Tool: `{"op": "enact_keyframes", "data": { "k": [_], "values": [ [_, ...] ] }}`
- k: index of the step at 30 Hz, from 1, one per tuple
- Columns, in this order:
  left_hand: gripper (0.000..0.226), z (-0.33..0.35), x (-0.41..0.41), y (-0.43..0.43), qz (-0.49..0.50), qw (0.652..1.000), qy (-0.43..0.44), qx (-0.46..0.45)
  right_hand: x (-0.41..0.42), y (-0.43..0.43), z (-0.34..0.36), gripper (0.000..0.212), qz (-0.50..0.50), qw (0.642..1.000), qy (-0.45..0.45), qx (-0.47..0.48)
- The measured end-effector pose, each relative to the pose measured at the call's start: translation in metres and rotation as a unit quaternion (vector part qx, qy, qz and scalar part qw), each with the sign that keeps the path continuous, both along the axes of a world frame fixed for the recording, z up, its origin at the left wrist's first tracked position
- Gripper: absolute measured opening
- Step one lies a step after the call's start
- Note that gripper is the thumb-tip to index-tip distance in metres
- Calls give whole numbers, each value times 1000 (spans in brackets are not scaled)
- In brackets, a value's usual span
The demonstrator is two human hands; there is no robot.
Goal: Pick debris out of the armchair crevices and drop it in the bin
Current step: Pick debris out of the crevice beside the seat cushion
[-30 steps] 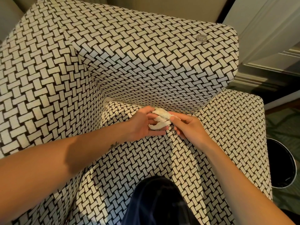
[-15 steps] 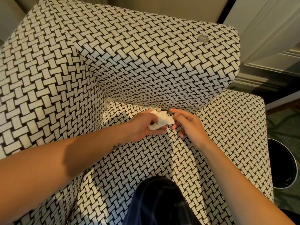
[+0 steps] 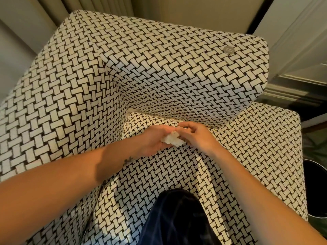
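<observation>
A crumpled white paper wad [image 3: 172,140] sits just in front of the crevice [image 3: 150,115] where the armchair [image 3: 70,85] seat meets the padded block above it. The left hand [image 3: 154,138] grips the wad, its fingers curled round it. The right hand [image 3: 197,134] touches the wad from the other side, at the mouth of the crevice. Its fingers are bent, but I cannot tell whether they pinch anything.

The bin [image 3: 316,191] stands on the floor well to the right of the crevice, past the seat's edge. A small round disc [image 3: 228,50] lies high above the crevice on top of the block. A dark-trousered knee [image 3: 177,218] rests on the seat, nearer the camera.

The likely trouble is tearing. Two hands tugging thin paper could leave shreds that slip back into the crevice. On the long carry to the bin, a loose hold could scatter bits over the seat.
</observation>
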State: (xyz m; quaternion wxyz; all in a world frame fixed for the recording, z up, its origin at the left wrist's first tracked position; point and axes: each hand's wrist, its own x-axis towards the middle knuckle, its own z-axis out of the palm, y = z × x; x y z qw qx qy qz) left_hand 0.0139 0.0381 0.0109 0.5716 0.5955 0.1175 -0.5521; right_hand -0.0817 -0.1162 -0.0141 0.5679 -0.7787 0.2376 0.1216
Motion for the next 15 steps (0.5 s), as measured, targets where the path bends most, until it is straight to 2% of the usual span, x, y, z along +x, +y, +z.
{"op": "enact_keyframes", "data": {
  "k": [2, 5, 10, 15],
  "values": [
    [25, -3, 3, 0, 0, 1000, -21, 20, 1, -7, -1, 32, -44, 998, 8, 40],
    [39, -12, 9, -14, -22, 998, -58, 29, 2, -15, -8, 30, -85, 992, 38, 84],
    [40, -12, 6, -28, 8, 996, -83, 37, 12, -17, -6, 38, -68, 989, 87, 101],
    [39, -20, 9, -26, 51, 990, -119, 54, 41, -23, -8, 28, -42, 961, 217, 165]
  ]
}}
